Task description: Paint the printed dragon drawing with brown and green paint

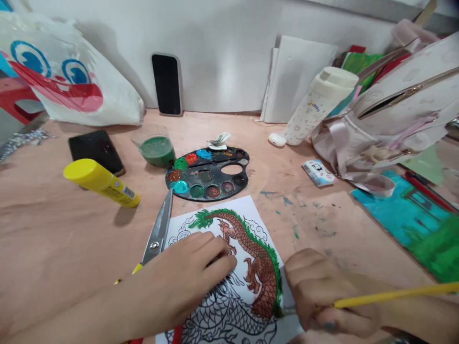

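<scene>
Sheet (253, 253), one, line drawing of a scaly dragon: flat on the table (53, 243), between the hands; upper body painted brown, edged green, lower part uncoloured. Brush (390, 295), yellow: tip at the dragon's green edge. Left hand (201, 267): forearm from lower left, palm down on the sheet, fingers loosely bent, thumb slightly apart. Right hand (328, 291): forearm from lower right, fingers clamped on the brush. Scissors (158, 234): beside the sheet, partly under the left forearm. Palette (191, 177), black, paint-filled: beyond the sheet. Cup (157, 150), green liquid. Glue stick (102, 184), yellow, tilted. Table: pinkish, paint-flecked. Left rear: dark phone (95, 150), plastic bag (89, 95). Rear: upright phone (167, 85), against the white wall (229, 48). Right: bottle (319, 105), backpack (405, 119), blue-green painting (401, 215).
</scene>
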Demonstrator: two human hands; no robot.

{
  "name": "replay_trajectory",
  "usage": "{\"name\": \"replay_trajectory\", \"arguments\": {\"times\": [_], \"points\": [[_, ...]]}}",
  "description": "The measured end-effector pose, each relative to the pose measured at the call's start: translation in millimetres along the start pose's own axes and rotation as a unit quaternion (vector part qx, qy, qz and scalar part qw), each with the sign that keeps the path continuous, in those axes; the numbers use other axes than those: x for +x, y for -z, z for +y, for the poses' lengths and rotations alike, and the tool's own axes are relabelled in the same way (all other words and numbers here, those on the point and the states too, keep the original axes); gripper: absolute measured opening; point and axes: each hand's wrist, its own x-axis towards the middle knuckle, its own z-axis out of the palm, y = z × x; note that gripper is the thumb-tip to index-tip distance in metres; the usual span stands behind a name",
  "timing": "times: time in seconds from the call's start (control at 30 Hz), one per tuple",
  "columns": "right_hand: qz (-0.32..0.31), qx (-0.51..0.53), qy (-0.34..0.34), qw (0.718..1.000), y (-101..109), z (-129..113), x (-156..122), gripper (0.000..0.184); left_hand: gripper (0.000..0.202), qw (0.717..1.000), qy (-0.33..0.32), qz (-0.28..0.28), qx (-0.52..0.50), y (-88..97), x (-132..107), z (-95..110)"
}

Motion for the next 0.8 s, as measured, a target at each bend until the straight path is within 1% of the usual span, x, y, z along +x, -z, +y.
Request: {"name": "replay_trajectory", "arguments": {"times": [0.07,0.13,0.27,0.4,0.47,0.53,0.6,0.63,0.7,0.8], "points": [[-0.019,0.000,-0.006,1.000,-1.3,-0.5,-2.0,0.043,0.053,1.000,-0.001,0.003,-0.002,-0.5,0.1,-0.4],[-0.028,-0.009,0.002,1.000,-1.4,-0.7,-3.6,0.042,0.053,1.000,-0.002,0.002,-0.004,-0.8,-0.4,-0.5],[0.013,-0.057,0.022,0.998,1.5,-0.2,-4.7,0.040,0.051,1.000,-0.005,0.003,-0.007,-1.4,-1.6,-0.4],[0.067,-0.081,-0.006,0.994,4.9,-0.8,-5.0,0.043,0.054,1.000,-0.005,0.008,0.000,-2.1,-0.8,-0.7],[0.077,-0.072,-0.014,0.994,5.7,-2.0,-4.5,0.043,0.055,1.000,-0.002,0.007,0.003,-2.7,-0.2,-0.6],[0.048,-0.056,-0.016,0.997,5.1,-3.5,-3.6,0.041,0.054,1.000,-0.004,0.009,0.001,-3.5,0.0,-0.5],[0.007,-0.041,-0.013,0.999,2.5,-4.6,-2.9,0.040,0.052,1.000,-0.005,0.013,-0.002,-4.1,-0.2,-0.5],[-0.005,-0.033,-0.003,0.999,0.5,-4.8,-2.9,0.040,0.051,1.000,-0.005,0.013,-0.003,-4.3,-0.5,-0.6],[-0.008,-0.024,0.014,1.000,-3.8,-4.4,-3.2,0.044,0.051,1.000,-0.007,0.012,-0.002,-4.1,-0.9,-0.8],[0.010,-0.042,0.034,0.998,-5.7,-2.8,-4.7,0.045,0.053,1.000,-0.009,0.012,0.000,-3.1,-1.2,-1.2]]}}
